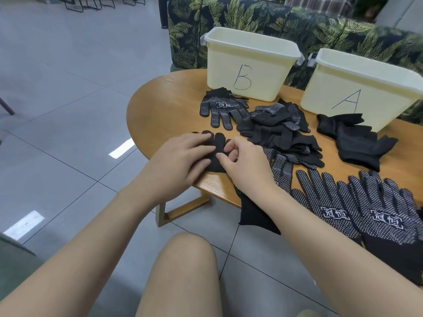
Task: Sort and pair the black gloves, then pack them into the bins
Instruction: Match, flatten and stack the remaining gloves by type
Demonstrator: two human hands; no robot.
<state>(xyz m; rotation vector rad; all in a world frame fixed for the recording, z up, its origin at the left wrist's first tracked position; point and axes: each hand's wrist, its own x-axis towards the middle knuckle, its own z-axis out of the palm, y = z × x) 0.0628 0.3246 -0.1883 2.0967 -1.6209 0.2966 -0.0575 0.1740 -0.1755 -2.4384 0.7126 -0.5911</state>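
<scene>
A plain black glove [218, 143] lies flat near the table's front left edge. My left hand [183, 156] presses on it with spread, straight fingers. My right hand [242, 159] pinches the glove's fabric between thumb and fingers. A heap of mixed black gloves [279, 131] sits mid-table. A dotted glove [223, 108] lies in front of bin B [249, 62]. Plain black gloves [357, 138] lie in front of bin A [361, 90]. Two dotted gloves [366, 207] lie side by side at the front right, and another [280, 170] hangs over the edge under my right forearm.
The round wooden table [164, 106] stands low over a grey tiled floor. A leaf-patterned sofa [251, 17] is behind the bins. My knee [183, 259] is below the table edge. Both bins stand at the table's far side.
</scene>
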